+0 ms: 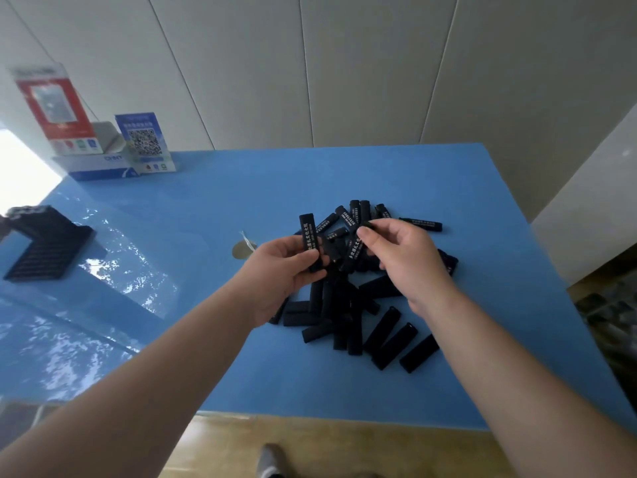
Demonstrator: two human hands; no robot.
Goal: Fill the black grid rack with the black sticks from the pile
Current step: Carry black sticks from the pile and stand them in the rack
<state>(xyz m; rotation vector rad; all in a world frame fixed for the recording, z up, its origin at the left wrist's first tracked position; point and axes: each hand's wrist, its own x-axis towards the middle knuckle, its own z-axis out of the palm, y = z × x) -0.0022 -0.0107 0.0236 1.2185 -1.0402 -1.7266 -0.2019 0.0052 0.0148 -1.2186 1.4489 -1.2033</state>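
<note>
The left hand (282, 267) grips one black stick (307, 232) upright, thumb across its front and fingers curled behind it; white Chinese characters run down its face, too small to read. The right hand (396, 250) pinches a second stick (355, 250) between thumb and fingertips, tilted, also with white printing that cannot be made out. Both hands hover over the pile of black sticks (355, 305), which lies loose on the blue table (206, 208) just under and in front of them. The sticks overlap in a heap, so an exact count is not possible; there are roughly thirty, some showing white lettering, others plain black backs.

Just left of the pile a small round silver disc (242, 249) lies on the table. Well apart, at the left edge, stands the black grid rack (44, 246); its rows of cells look dark, and whether any hold sticks cannot be told, though something black shows at its far top corner.

At the far left corner sits a white and blue box (100, 167) printed with the letters "CHNT". On and beside it stand two sign cards: a red and white card (51, 105), blurred, and a blue card (144, 139) carrying a QR code. Below the near table edge a shoe (270, 460) shows on the wooden floor (344, 450).
</note>
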